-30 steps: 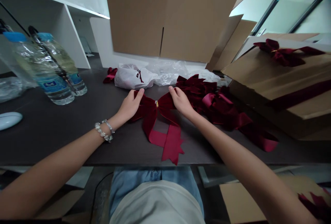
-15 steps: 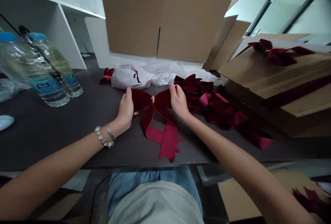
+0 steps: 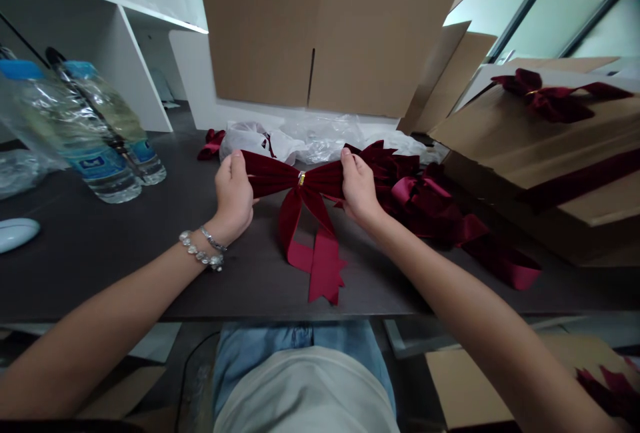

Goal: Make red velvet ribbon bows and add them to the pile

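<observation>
A dark red velvet bow [image 3: 320,181] with a gold tie at its middle is stretched between my two hands, just above the dark table [image 3: 225,293]. My left hand [image 3: 235,191] is closed on its left loop, thumb on top. The right loop is gripped by my right hand [image 3: 359,184] in the same way. Two tails hang from the knot, their notched ends over the table near its front edge. Beside my right hand lies a pile of dark red ribbon bows [image 3: 430,203], one satin loop trailing to the right.
Wrapped water bottles [image 3: 105,153] and a white mouse [image 3: 17,234] are at left. Clear plastic bags [image 3: 320,136] lie behind my hands, below a large cardboard sheet [image 3: 330,33]. At right stands a cardboard box [image 3: 540,153] with a bow [image 3: 555,96] on top.
My hands have moved apart and slightly up, drawing the bow's loops out wider and flatter. The view has shifted a little.
</observation>
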Available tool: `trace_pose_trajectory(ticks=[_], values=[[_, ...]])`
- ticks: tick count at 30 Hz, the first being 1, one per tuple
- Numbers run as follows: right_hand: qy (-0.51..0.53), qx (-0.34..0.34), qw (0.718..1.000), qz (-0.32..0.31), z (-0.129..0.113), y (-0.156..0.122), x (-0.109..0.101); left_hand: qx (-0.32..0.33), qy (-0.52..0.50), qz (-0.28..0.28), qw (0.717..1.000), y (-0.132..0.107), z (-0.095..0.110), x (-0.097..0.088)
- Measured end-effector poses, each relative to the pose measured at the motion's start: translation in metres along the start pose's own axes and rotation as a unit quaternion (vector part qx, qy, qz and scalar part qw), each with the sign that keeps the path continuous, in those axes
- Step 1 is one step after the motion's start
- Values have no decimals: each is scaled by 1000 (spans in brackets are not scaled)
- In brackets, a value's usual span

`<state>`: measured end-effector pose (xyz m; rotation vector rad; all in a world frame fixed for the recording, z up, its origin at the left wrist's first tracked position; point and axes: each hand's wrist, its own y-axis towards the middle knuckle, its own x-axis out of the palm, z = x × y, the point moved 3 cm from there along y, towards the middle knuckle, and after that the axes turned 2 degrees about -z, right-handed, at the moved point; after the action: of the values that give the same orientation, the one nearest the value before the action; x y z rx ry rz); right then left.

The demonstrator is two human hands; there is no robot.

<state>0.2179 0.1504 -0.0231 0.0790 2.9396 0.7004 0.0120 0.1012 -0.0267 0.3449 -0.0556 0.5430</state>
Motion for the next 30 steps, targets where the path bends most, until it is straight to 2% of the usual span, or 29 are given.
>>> trace_pose_trajectory(ticks=[6, 9, 16, 21, 25, 28, 30], values=[[25, -11, 999, -22, -9, 2, -2, 12, -22, -7, 1000, 2, 10, 0], [47, -11, 999, -20, -10, 2, -2, 24, -34, 3, 999, 2, 10, 0], [10, -17, 1000, -11, -10, 2, 0, 29, -56, 13, 998, 4, 11, -2], [47, -21, 999, -4, -7, 2, -1, 13, -21, 21, 999, 2, 6, -4], [30, 15, 999, -18, 4, 1, -5, -27, -1, -39, 999, -2, -5, -4], [41, 66, 996, -42, 14, 4, -10, -20, -8, -80, 997, -1, -10, -3], [45, 78, 995, -34, 19, 8, -16, -10, -22, -102, 994, 1, -11, -3]])
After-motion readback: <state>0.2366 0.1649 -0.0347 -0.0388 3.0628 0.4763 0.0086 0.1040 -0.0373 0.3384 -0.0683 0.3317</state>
